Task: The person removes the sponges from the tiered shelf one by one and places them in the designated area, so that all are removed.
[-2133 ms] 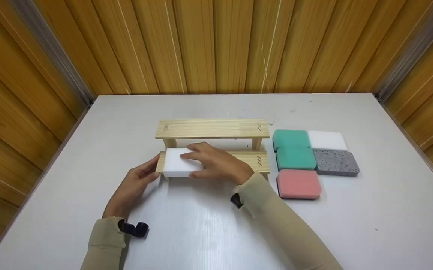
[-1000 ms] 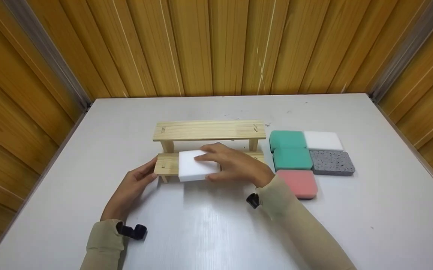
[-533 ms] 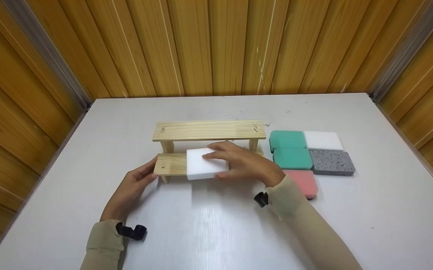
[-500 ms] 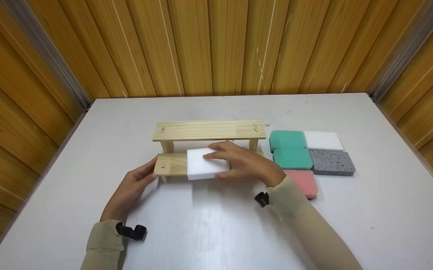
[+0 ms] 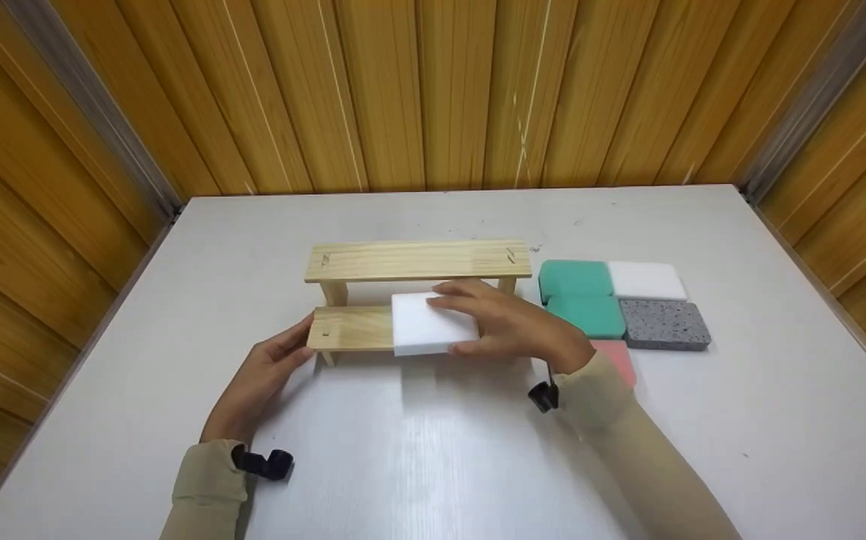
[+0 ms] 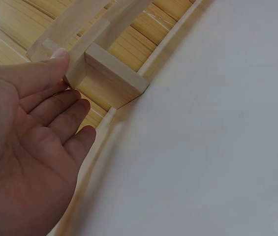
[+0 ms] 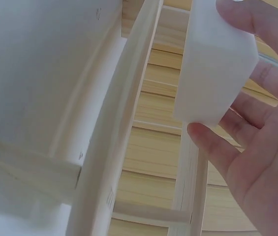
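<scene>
The white sponge block (image 5: pixel 433 323) lies flat on the lower step of the small wooden two-step rack (image 5: pixel 350 328), its long axis running along the step, left to right. The right hand (image 5: pixel 511 326) is directly on it: fingers curl over the top and far edge, the thumb presses the near face, so the block sits in a pinch under the palm's left side. In the right wrist view the same block (image 7: pixel 215 64) sits between fingertips and thumb, with the rack's slats beside it. The bare stretch of the step runs leftward from this hand toward the left hand (image 5: pixel 264 371), which rests with fingers mostly straight against the rack's left end, steadying it and grasping nothing. Just behind the right wrist lie the green (image 5: pixel 579 281), white, speckled grey (image 5: pixel 663 324) and pink (image 5: pixel 616 358) sponges.
</scene>
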Motion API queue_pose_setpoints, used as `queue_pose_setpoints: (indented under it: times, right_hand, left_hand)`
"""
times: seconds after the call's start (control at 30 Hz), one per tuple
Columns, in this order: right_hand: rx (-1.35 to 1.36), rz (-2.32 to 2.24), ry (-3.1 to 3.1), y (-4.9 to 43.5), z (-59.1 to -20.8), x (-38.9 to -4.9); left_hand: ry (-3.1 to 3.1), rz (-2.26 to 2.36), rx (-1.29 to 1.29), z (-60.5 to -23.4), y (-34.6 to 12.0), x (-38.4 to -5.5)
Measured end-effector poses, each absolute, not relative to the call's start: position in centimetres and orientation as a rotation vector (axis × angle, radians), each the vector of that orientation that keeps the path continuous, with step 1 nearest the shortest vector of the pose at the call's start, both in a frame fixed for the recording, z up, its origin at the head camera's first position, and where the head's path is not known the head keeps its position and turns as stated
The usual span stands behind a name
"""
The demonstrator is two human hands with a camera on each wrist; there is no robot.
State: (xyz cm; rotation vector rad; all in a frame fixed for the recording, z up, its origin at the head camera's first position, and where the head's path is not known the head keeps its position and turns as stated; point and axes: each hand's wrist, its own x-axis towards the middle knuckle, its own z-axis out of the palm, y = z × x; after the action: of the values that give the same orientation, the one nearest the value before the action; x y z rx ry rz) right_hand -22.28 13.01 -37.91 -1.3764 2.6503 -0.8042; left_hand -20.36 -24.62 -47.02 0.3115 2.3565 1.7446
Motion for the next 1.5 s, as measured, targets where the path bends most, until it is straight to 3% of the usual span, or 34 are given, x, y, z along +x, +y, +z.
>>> queue_pose_setpoints:
  times: [1.5]
  right_hand:
    - [-1.217, -0.893, 2.726, 20.2, -37.7, -21.4]
  left_hand:
    - [2.354, 1.761, 0.281, -47.1, -24.6, -20.3]
